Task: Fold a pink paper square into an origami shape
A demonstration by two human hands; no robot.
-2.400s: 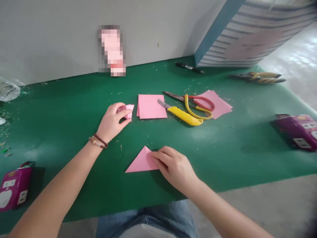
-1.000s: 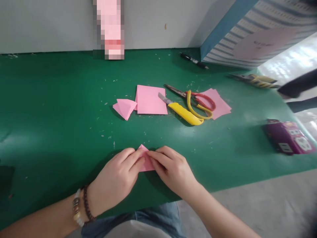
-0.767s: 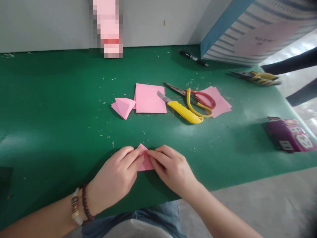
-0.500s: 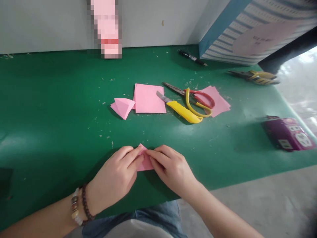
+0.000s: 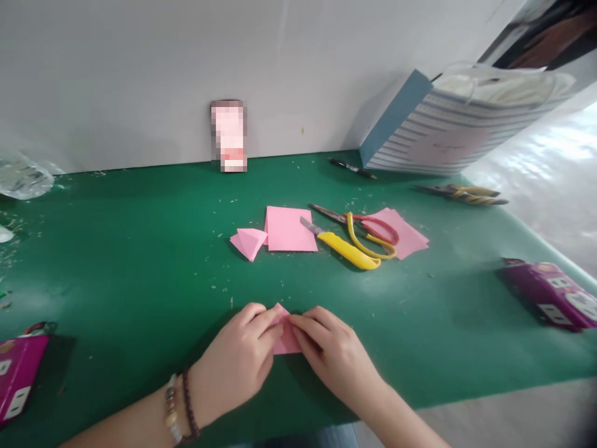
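While both hands meet at the near edge of the green surface (image 5: 140,261), a small folded pink paper (image 5: 285,339) lies flat between them, at about 6 o'clock from the pink square sheet (image 5: 290,229). The left hand (image 5: 237,367), with bead bracelets on its wrist, has its fingers (image 5: 261,318) pressed together and laid on the paper's left part; the right hand (image 5: 333,358) presses its own fingers down on the right part, so only a little tip and strip of pink shows. Neither hand lifts the piece; both pin it flat.

Judged from this, the step in hand is flattening or creasing a fold on an already folded piece. A next move would call for keeping one hand as anchor while the other runs along the edge, or for opening the grip to turn the piece.

Farther up the surface, at 12 o'clock from the hands, a finished folded pink triangle (image 5: 249,241) lies just beside the square sheet. At 1 o'clock lie a yellow utility knife (image 5: 345,249), scissors (image 5: 368,227) and more pink sheets (image 5: 403,231). A purple box (image 5: 548,292) sits at 3 o'clock.
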